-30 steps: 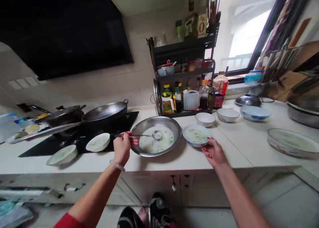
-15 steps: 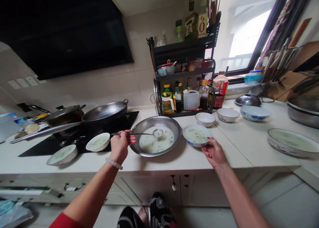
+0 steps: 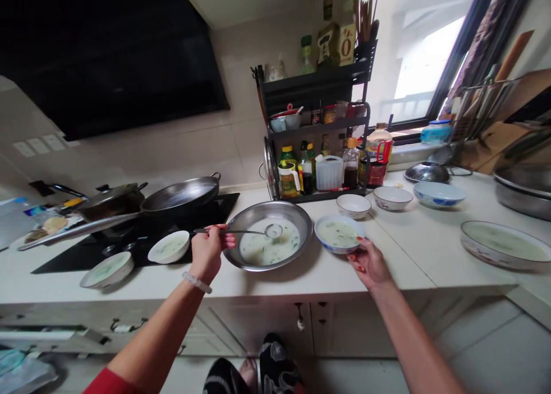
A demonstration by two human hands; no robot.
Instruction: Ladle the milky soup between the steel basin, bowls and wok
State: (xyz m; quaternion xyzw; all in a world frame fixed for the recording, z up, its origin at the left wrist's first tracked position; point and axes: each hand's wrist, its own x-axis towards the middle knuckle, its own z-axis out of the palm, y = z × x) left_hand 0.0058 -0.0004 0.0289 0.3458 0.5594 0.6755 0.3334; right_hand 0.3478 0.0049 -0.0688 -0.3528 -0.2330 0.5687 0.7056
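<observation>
My left hand (image 3: 208,250) is closed round the handle of a metal ladle (image 3: 241,231). Its cup hangs over a wide steel basin (image 3: 301,217) that holds pale soup with green bits. My right hand (image 3: 368,262) grips the near rim of a blue-edged bowl (image 3: 338,234) filled with the same soup, just right of the basin. Both stand on the white counter (image 3: 413,250).
Two filled white bowls (image 3: 169,246) (image 3: 107,269) sit left of the basin by the black hob, which carries a wok (image 3: 181,196) and a lidded pot (image 3: 107,199). A black spice rack (image 3: 316,135) stands behind. Empty bowls (image 3: 353,205) (image 3: 392,197) and a large filled dish (image 3: 503,244) lie to the right.
The ladle's cup has risen slightly out of the soup and my left hand shifted a little up. My right hand stays on the bowl.
</observation>
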